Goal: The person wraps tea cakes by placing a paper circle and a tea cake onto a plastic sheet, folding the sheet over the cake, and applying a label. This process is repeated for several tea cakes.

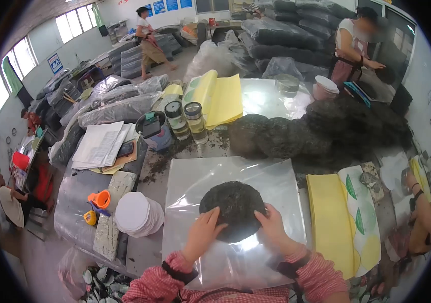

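A dark, round, rough-surfaced disc that looks like dried seaweed point(233, 209) is over a clear plastic sheet point(187, 184) in front of me. My left hand point(203, 233) holds its left edge, fingertips on top. At its right edge, my right hand point(277, 230) has the thumb over the rim, with the other fingers partly hidden. Left of the sheet stands a stack of round white paper discs point(138, 213). Yellow paper sheets point(330, 222) lie to the right, beside a green-and-white printed sheet point(359, 214).
Piled dark discs point(281, 136) run along the back of the table. Two glass jars point(195, 123), papers point(99, 144) and orange scissors point(100, 200) are at the left. A co-worker's arm point(422, 207) reaches in at right; other people stand or sit farther off.
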The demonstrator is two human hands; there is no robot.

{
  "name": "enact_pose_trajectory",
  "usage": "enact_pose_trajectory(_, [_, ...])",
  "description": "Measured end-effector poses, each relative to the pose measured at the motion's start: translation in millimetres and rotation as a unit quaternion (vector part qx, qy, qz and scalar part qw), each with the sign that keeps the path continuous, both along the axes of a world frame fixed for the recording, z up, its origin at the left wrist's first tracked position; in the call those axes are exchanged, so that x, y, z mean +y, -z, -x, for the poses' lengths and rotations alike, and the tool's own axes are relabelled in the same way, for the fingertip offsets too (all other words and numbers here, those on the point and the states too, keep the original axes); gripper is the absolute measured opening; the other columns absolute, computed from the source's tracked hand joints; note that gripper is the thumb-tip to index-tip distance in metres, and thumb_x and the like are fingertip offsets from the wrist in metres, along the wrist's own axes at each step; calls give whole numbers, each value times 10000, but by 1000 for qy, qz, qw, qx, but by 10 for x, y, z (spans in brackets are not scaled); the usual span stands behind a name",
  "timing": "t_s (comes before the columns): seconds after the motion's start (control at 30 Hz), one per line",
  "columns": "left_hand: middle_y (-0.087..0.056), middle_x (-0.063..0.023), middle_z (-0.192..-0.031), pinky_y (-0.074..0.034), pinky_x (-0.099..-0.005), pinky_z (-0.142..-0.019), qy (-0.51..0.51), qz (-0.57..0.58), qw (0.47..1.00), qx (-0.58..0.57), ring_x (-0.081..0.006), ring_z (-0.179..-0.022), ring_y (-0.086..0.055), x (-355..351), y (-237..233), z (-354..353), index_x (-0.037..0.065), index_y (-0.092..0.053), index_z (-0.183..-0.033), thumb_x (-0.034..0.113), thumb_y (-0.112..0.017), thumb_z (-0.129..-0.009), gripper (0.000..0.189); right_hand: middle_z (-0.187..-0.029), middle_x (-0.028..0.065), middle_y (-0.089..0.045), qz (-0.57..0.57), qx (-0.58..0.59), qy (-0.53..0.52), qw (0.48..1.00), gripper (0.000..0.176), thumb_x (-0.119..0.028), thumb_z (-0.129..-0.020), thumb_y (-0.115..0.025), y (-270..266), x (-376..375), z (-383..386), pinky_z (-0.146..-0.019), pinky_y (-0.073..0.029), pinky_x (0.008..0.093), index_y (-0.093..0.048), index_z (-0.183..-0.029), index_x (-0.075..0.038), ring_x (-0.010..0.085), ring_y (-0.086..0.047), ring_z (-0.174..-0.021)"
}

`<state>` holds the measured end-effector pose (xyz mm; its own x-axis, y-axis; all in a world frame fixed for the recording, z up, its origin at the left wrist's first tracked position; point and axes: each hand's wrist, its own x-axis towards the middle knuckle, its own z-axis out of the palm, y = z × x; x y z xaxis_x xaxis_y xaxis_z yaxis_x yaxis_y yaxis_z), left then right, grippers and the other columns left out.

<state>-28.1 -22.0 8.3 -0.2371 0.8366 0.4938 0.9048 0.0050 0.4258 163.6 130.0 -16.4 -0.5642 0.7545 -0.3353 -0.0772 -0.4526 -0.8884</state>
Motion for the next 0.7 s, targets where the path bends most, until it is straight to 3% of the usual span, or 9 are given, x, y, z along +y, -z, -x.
enact_pose_trajectory(0.03, [-648, -151, -1202, -536, -409, -880, -1, 80, 997, 5, -340, -1030, -636, 12, 80, 34, -19, -542, -1354, 270, -810, -797, 683, -1060, 163, -636, -243, -129, -32, 961, 567, -173, -915, -730, -38, -6, -39, -715, -560, 336, -477, -1377, 37, 229, -667, -887])
enact_pose_trajectory(0.1, [-607, -192, -1216, -547, -408, -869, 5, 226, 974, 10, -341, -1029, -640, 116, 134, 112, -92, -352, -1478, 325, -877, -701, 1025, -1175, 207, -550, -656, -320, -32, 683, 944, -301, -717, -888, -342, 99, -52, -805, -551, 390, -409, -1427, 94, 344, -628, -984])
enact_pose_trajectory(0.13, [-607, -192, -1216, -547, -408, -869, 11, 231, 973, 11, -341, -1029, -640, 186, 3, 140, -92, -352, -1478, 325, -877, -701, 1025, -1175, 207, -550, -650, -325, -30, 686, 944, -301, -717, -888, -518, 147, 34, -805, -551, 390, -409, -1427, 94, 344, -628, -984])
enact_pose_trajectory(0.2, [-571, -225, -1177, -566, -390, -826, 33, 274, 961, 30, -351, -995, -654, 427, -215, 209, -150, -278, -1477, 367, -929, -587, 1218, -1169, 194, -533, -644, -290, -200, 679, 1001, -292, -654, -908, -773, 169, 285, -795, -581, 395, -409, -1425, 106, 338, -645, -944])
enact_pose_trajectory(0.3, [-546, -217, -1149, -586, -358, -772, 68, 325, 939, 86, -336, -940, -672, 659, -6, 201, -180, -254, -1467, 360, -963, -474, 1334, -1120, 191, -546, -654, -446, -252, 556, 778, -173, -805, -745, -8, 127, 753, -683, -599, 386, -387, -1428, 124, 314, -661, -854])
enact_pose_trajectory(0.43, [-560, -201, -1121, -599, -346, -740, 48, 367, 914, 166, -300, -909, -683, 681, 166, 50, -176, -294, -1458, 288, -953, -489, 1261, -1117, 214, -550, -647, -461, -268, 546, 610, -90, -862, -628, 106, -19, 761, -639, -604, 381, -421, -1388, 140, 312, -681, -827])
enact_pose_trajectory(0.5, [-565, -206, -1108, -603, -349, -729, 38, 356, 914, 191, -298, -888, -688, 729, 344, 69, -177, -314, -1449, 256, -945, -503, 1217, -1124, 241, -554, -618, -447, -209, 612, 511, -75, -877, -580, 278, -29, 842, -646, -612, 392, -474, -1322, 152, 327, -693, -825])
enact_pose_trajectory(0.6, [-577, -222, -1101, -604, -360, -701, 15, 290, 937, 194, -303, -868, -700, 776, 730, 183, -177, -352, -1424, 198, -926, -520, 1135, -1154, 272, -558, -617, -450, -306, 569, 478, -70, -880, -563, 578, 143, 873, -658, -614, 411, -484, -1293, 158, 355, -700, -801])
enact_pose_trajectory(0.7, [-567, -281, -1148, -586, -360, -746, 118, 344, 922, 130, -366, -870, -703, 793, 568, 313, -217, -337, -1397, 318, -965, -441, 1262, -1148, 260, -567, -573, -432, -276, 639, 483, -94, -902, -552, 482, 149, 853, -651, -607, 409, -467, -1302, 163, 355, -692, -812])
